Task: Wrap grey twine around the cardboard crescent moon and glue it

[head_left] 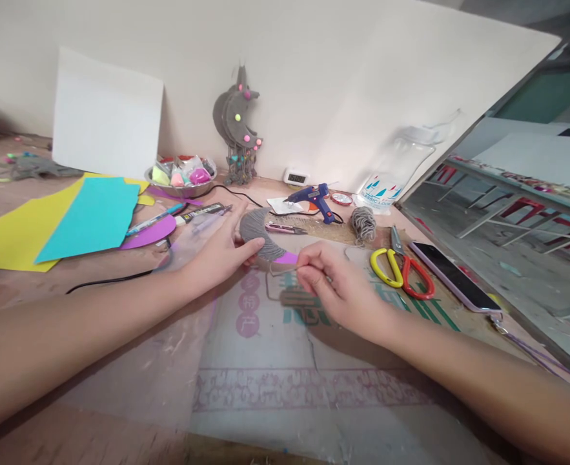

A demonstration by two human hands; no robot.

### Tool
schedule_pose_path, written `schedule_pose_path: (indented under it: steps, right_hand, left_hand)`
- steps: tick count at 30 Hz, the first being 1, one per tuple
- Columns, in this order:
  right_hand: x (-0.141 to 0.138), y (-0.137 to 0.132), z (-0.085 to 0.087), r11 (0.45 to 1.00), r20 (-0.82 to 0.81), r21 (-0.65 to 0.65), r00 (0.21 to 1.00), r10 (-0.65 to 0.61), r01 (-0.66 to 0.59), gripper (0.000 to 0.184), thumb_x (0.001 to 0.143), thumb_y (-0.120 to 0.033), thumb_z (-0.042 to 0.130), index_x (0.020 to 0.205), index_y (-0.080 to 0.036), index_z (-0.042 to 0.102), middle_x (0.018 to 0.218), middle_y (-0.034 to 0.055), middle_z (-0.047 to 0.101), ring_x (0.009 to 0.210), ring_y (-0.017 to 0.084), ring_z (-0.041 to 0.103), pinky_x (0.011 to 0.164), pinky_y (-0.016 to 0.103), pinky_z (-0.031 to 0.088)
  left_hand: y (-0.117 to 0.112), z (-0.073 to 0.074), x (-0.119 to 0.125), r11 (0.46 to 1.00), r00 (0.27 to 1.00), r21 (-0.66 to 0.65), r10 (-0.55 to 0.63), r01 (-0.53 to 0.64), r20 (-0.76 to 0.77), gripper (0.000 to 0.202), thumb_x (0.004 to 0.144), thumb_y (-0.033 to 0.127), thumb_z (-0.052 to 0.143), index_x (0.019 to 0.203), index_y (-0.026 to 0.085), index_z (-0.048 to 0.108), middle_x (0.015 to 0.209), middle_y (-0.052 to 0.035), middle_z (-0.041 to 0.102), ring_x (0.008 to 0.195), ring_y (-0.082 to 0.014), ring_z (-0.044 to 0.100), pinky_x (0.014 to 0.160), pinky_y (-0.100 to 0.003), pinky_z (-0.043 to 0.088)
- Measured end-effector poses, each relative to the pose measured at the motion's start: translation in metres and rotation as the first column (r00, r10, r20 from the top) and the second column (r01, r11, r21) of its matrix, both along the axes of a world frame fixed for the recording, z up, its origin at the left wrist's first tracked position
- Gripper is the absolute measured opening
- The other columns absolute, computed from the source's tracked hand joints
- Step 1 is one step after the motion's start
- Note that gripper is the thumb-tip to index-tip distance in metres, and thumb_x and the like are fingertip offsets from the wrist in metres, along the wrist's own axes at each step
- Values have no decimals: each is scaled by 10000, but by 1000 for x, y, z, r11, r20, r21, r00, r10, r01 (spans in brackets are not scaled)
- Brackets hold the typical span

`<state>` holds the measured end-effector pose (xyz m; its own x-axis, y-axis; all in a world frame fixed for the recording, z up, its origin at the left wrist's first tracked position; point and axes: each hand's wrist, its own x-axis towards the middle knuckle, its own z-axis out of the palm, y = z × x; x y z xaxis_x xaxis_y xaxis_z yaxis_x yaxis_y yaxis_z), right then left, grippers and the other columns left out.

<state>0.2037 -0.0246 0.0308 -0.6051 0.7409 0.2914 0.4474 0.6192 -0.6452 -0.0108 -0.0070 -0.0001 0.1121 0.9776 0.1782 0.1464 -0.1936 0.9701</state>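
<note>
My left hand [226,240] grips a crescent moon shape [254,231], thumb on its front face and the other fingers mostly hidden behind. Grey yarn is wound closely around most of the crescent; bare purple card [285,258] shows at its lower right tip. Close to that tip, my right hand [337,284] pinches a strand of grey yarn [281,272] between thumb and forefinger. The grey yarn ball [363,225] lies beyond my right hand, with a loose strand trailing from it.
Scissors [403,268] and a phone [454,276] lie right. Behind are a blue glue gun [314,199], pink snips [285,228], a clock [297,176], a plastic jar [391,171] and a hanging moon ornament [239,119]. Blue card [91,219] and a metal bowl [183,190] stand left.
</note>
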Motion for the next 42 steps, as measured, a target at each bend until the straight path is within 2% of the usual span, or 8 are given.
schedule_pose_path:
  steps: [6, 15, 23, 30, 35, 38, 40, 42]
  right_hand:
    - [17, 27, 12, 996, -146, 33, 987, -73, 79, 126, 929, -268, 442, 1033, -224, 498, 668, -40, 477, 599, 99, 480, 573, 236, 388]
    - [29, 64, -7, 984, -244, -77, 954, -173, 159, 168, 867, -303, 529, 979, -177, 536, 720, -13, 588, 616, 95, 519, 605, 248, 426]
    - [26, 54, -3, 990, -185, 0, 973, -141, 144, 169, 896, -295, 500, 1005, -179, 558, 725, -4, 594, 597, 93, 500, 576, 239, 411]
    - [33, 62, 8, 982, -53, 39, 982, -180, 182, 288, 932, -342, 401, 968, -169, 628, 623, -23, 463, 539, 94, 416, 537, 244, 353]
    - [38, 64, 19, 991, 189, 119, 978, -89, 67, 358, 813, -469, 601, 1036, -194, 650, 755, 22, 580, 669, 151, 523, 608, 282, 405]
    - [42, 68, 19, 960, 263, 278, 963, -55, -21, 437, 766, -494, 654, 1106, -219, 630, 1067, 83, 631, 1029, 259, 559, 882, 397, 421]
    - [42, 70, 17, 952, 220, 305, 972, -83, 13, 437, 781, -471, 643, 1134, -218, 603, 1216, 96, 594, 1170, 288, 499, 988, 445, 360]
    - [39, 70, 13, 970, 129, 211, 981, -148, 119, 364, 809, -450, 608, 1074, -200, 594, 1183, 100, 613, 1094, 268, 547, 934, 432, 401]
  left_hand:
    - [-5, 4, 2, 998, 968, 38, -42, 53, -246, 265, 861, 400, 494, 962, 202, 639, 744, -3, 574, 644, -140, 515, 555, -245, 376]
    - [-11, 6, 3, 999, 931, 52, 16, 3, -364, 356, 695, 317, 685, 984, 226, 497, 849, -6, 582, 762, -183, 573, 613, -269, 427]
    - [-18, 15, 6, 985, 868, 170, 52, 38, -494, 304, 760, 358, 638, 955, 216, 453, 946, -3, 542, 805, -155, 557, 696, -283, 445]
    - [-14, 10, 2, 964, 848, 264, 115, 30, -517, 316, 784, 435, 614, 944, 207, 465, 937, -22, 551, 856, -173, 535, 725, -295, 446]
    - [-12, 8, 1, 963, 848, 267, 118, 29, -518, 327, 789, 451, 610, 951, 205, 467, 915, -19, 544, 820, -167, 526, 699, -294, 438]
    - [-13, 9, 2, 957, 848, 286, 119, 40, -516, 304, 788, 427, 617, 933, 203, 472, 889, -11, 535, 776, -153, 513, 670, -283, 428]
    - [-13, 9, 2, 955, 848, 295, 124, 39, -515, 283, 791, 400, 618, 930, 201, 473, 871, -6, 528, 747, -144, 502, 652, -275, 421]
    - [-13, 9, 3, 955, 850, 292, 122, 39, -513, 271, 796, 384, 614, 934, 200, 471, 868, -5, 525, 749, -143, 500, 654, -273, 420]
